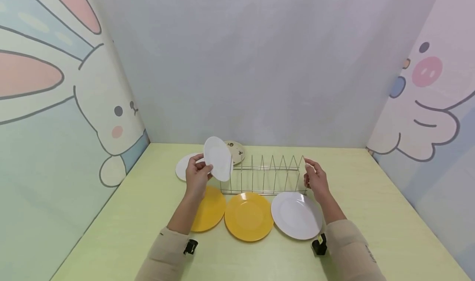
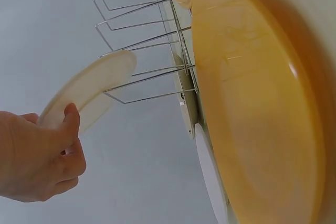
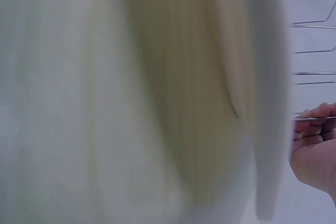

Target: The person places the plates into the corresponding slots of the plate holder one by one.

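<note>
When seen from the head view, shows the held white plate (image 1: 218, 159) raised and tilted in the left hand (image 1: 196, 178), at the left end of the wire rack (image 1: 263, 191). Pinched near its rim, thumb laid on the face. Also shows the right hand (image 1: 316, 179) gripping the rack's right end, with two yellow plates (image 1: 248, 217) and a white plate (image 1: 297, 215) lying flat in front. Looks light enough for one hand, probably stiff.

From the left wrist view, shows the same pinch side-on, with the far rim up against the rack's wire loops; cannot tell whether touching or just short of them. Seems smooth, so likely to slip or swivel under a loose pinch. Best taken by the rim, opposite the edge nearest the wires. Perhaps liable to chip if knocked.

From the right wrist view, shows mostly a blurred pale plate (image 3: 273, 103), with right-hand fingers curled at a wire beyond.
</note>
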A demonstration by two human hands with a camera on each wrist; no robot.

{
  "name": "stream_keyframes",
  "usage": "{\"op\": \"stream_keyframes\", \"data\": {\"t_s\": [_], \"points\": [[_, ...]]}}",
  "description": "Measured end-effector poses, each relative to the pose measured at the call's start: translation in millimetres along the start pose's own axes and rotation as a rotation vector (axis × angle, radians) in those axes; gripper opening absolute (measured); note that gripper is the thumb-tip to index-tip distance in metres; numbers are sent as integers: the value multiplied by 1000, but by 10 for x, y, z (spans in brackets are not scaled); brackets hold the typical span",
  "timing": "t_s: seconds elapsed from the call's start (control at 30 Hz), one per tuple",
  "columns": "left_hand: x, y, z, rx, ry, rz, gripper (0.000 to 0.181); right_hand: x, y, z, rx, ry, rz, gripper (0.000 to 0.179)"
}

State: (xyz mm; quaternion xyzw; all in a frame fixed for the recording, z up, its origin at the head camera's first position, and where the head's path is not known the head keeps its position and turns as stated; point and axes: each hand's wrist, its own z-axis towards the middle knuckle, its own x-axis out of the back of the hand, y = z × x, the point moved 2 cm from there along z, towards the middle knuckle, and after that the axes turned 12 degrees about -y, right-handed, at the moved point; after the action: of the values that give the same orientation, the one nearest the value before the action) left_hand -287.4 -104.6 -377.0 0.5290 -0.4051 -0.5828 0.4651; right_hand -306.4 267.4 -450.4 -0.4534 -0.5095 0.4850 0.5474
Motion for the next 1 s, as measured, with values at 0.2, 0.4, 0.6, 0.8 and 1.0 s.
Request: {"op": "stream_keyframes", "data": {"t_s": [0.2, 0.4, 0.6, 0.8, 1.0], "points": [[-69, -106, 13, -13, -29, 19, 40, 6, 12, -12, 4, 16, 4, 40], [-110, -239, 12, 28, -66, 76, 42, 5, 22, -14, 6, 13, 9, 45], [-111, -311, 14, 40, -90, 157, 43, -9, 37, -11, 0, 16, 13, 41], [-119, -339, 26, 57, -117, 212, 44, -4, 27, -12, 5, 26, 11, 40], [-90, -370, 13, 178, -159, 230, 46, -12, 19, -9, -4, 13, 11, 45]]}}
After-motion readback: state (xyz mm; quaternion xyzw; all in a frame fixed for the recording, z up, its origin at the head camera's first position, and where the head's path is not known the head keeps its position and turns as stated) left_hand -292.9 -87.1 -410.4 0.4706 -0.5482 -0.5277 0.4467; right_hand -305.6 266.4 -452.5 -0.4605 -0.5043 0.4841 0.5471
